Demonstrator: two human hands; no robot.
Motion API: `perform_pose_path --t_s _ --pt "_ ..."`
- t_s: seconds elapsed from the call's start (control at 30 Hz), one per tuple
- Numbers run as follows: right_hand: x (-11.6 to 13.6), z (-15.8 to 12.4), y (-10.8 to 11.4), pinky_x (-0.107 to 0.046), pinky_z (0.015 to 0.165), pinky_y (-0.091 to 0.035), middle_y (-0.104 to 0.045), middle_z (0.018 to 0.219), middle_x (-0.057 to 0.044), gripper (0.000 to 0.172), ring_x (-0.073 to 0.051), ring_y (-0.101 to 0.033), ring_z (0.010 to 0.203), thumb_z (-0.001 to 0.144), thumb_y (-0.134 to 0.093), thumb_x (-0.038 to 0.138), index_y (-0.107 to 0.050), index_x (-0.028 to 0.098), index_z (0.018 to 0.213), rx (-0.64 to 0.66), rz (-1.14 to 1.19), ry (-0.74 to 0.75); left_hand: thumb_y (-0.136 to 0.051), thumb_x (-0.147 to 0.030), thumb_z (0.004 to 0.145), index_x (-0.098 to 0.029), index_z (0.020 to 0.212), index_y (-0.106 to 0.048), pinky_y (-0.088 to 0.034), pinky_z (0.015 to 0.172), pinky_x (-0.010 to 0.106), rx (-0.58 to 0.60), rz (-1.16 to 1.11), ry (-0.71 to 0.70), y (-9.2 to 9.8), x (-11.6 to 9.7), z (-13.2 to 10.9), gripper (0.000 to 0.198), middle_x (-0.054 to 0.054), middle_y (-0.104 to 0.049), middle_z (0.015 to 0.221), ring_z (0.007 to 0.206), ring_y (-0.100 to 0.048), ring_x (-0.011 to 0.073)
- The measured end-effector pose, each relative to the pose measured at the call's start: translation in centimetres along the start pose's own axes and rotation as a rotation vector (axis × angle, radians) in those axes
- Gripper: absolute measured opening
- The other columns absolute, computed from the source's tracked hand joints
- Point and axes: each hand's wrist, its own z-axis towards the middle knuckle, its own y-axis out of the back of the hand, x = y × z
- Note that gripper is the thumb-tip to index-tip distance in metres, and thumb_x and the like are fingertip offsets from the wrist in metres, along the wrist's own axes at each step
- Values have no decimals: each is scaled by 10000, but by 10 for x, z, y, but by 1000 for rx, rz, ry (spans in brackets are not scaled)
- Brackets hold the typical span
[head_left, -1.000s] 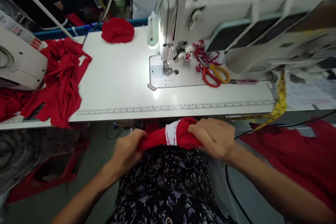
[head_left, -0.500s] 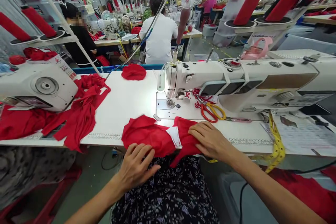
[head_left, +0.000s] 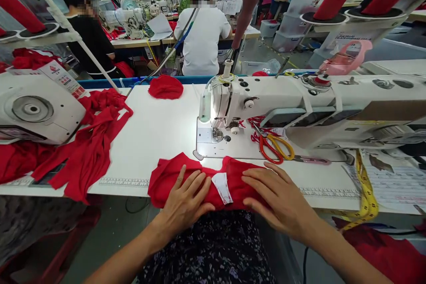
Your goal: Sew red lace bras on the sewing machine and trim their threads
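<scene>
A red fabric piece [head_left: 163,182] lies across the front edge of the sewing table. On its middle is a white marked patch [head_left: 222,187]. My left hand [head_left: 188,197] rests on the cloth left of the patch, palm down with fingers stretched. Flat on the right part lies my right hand [head_left: 278,199], its fingers extended and spread. Just behind the cloth stands a white sewing machine [head_left: 229,102], its needle area over a metal plate [head_left: 206,135]. Scissors with red and yellow handles [head_left: 274,148] lie to the right of the needle area.
A yellow measuring tape [head_left: 364,186] hangs over the right front edge. Red fabric strips [head_left: 96,142] lie beside another machine [head_left: 36,108] at left. A round red piece [head_left: 165,87] sits at the back. Two people work at tables ahead.
My left hand has moved up and further onto the red fabric, and my right hand has flattened on it. The hanging lower corner of the cloth now lies up on the table. The view has shifted.
</scene>
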Motion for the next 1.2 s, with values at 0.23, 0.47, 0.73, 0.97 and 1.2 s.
perform_pose_path --t_s 0.23,0.47,0.73,0.97,1.2 --pt "23 32 -47 -481 1150 -306 -709 1158 -59 270 -217 -612 1106 964 -558 274 -636 154 1193 -52 65 72 -450 -571 965 -107 1289 -591 -26 1248 561 -33 -57 42 4 6 0 583 110 -653 1277 1268 -529 267" --pt "15 24 -57 -470 1172 -309 -725 1126 -65 260 -201 -645 1062 911 -623 205 -667 133 1157 -90 78 108 -389 -655 940 -134 1365 -556 -12 1234 593 -7 -94 113 9 10 3 692 105 -671 1211 1196 -572 264" --pt "13 18 -48 -436 1098 -411 -750 1044 -24 183 -167 -677 961 896 -635 177 -694 195 1069 -71 51 96 -414 -612 952 -132 1263 -632 -54 1222 632 -36 -123 99 8 11 5 613 122 -686 1160 1191 -583 278" --pt "10 15 -48 -456 1074 -413 -746 1058 -38 171 -175 -670 974 888 -644 154 -692 169 1051 -68 80 99 -375 -585 975 -89 1169 -649 -106 1213 648 -72 -174 140 9 11 5 599 142 -698 1116 1152 -607 281" --pt "12 15 -36 -423 1051 -386 -746 973 -8 148 -147 -665 881 872 -656 147 -682 176 1014 -119 144 22 -341 -629 958 -231 1320 -606 -129 1179 691 -20 -111 178 16 7 12 599 117 -671 1133 1125 -613 276"
